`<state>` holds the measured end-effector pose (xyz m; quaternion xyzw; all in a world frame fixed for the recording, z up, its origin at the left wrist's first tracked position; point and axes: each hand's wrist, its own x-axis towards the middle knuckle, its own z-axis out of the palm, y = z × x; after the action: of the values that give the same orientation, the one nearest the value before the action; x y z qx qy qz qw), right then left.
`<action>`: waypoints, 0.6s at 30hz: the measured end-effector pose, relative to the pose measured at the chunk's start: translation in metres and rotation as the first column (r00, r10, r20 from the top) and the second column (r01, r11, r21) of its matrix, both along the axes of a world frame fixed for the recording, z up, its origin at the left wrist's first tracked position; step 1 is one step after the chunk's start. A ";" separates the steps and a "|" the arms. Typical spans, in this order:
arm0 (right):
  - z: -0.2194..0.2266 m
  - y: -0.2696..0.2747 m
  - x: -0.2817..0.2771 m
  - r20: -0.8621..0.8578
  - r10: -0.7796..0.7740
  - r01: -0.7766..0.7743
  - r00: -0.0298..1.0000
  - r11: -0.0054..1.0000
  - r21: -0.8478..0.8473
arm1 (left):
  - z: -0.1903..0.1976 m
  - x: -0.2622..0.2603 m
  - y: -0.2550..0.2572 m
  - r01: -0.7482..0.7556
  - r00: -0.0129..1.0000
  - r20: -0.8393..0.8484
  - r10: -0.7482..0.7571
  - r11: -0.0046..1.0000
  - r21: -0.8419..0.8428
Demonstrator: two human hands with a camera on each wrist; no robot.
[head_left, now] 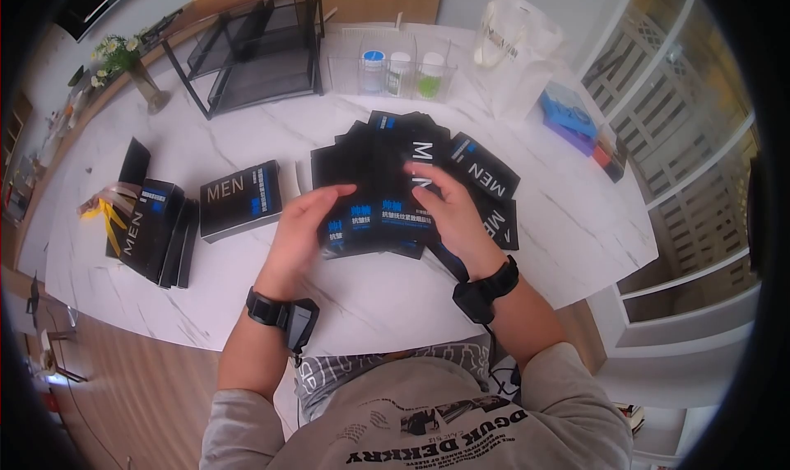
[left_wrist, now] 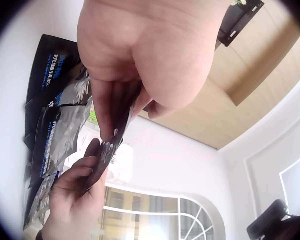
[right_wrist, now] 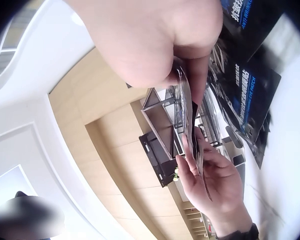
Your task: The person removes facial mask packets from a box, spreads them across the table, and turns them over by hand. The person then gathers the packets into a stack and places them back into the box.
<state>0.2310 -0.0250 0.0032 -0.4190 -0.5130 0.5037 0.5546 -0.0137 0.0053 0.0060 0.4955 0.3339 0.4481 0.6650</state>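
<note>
Both hands hold black sachets with blue and white print above a marble-patterned table. My left hand point(head_left: 306, 223) grips the left edge of a black sachet point(head_left: 380, 182), thumb on its face; my right hand point(head_left: 454, 219) grips its right side. In the left wrist view the held sachet point(left_wrist: 110, 145) stands edge-on between both hands, and in the right wrist view several layers point(right_wrist: 190, 120) show. More black sachets point(head_left: 485, 167) lie fanned beneath and to the right, marked MEN. A black MEN box point(head_left: 240, 198) lies left of my left hand.
Further left stand black boxes point(head_left: 146, 233) with a yellow ribbon point(head_left: 111, 215). At the back are a mesh tray rack point(head_left: 259, 58), a clear organizer with bottles point(head_left: 400, 71), a white bag point(head_left: 512, 54) and a flower vase point(head_left: 148, 90). Blue and purple boxes point(head_left: 568, 116) lie at right.
</note>
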 end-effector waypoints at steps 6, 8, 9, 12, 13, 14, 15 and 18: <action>0.020 -0.007 0.005 -0.270 0.111 -0.181 0.957 0.951 -0.251 | 0.018 0.002 -0.006 -0.012 0.999 0.040 0.017 0.992 -0.129; 0.024 -0.009 0.005 -0.414 0.112 -0.235 0.903 0.937 -0.259 | 0.018 0.001 -0.006 0.010 0.994 0.112 0.009 0.985 -0.172; 0.019 -0.007 0.005 -0.404 0.151 -0.245 0.902 0.950 -0.194 | 0.018 -0.001 -0.005 0.036 0.987 0.161 -0.004 0.980 -0.196; 0.014 -0.005 0.006 -0.508 0.128 -0.271 0.852 0.938 -0.218 | 0.019 0.001 -0.006 0.040 0.972 0.236 0.015 0.973 -0.227; 0.014 -0.005 0.006 -0.517 0.136 -0.278 0.845 0.938 -0.208 | 0.019 0.001 -0.005 0.028 0.968 0.249 0.031 0.973 -0.230; 0.014 -0.006 0.006 -0.526 0.144 -0.286 0.838 0.938 -0.198 | 0.018 0.001 -0.004 0.027 0.966 0.258 0.031 0.975 -0.221; 0.014 -0.006 0.006 -0.536 0.152 -0.293 0.830 0.937 -0.188 | 0.014 0.001 -0.003 0.026 0.963 0.267 0.032 0.977 -0.213; 0.008 -0.002 0.009 -0.562 0.165 -0.344 0.811 0.911 -0.229 | 0.012 -0.001 -0.002 0.038 0.961 0.277 0.015 0.982 -0.185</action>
<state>0.2398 -0.0270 0.0109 -0.2741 -0.3031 0.7464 0.5253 -0.0146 0.0034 0.0179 0.3646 0.2755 0.4756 0.7516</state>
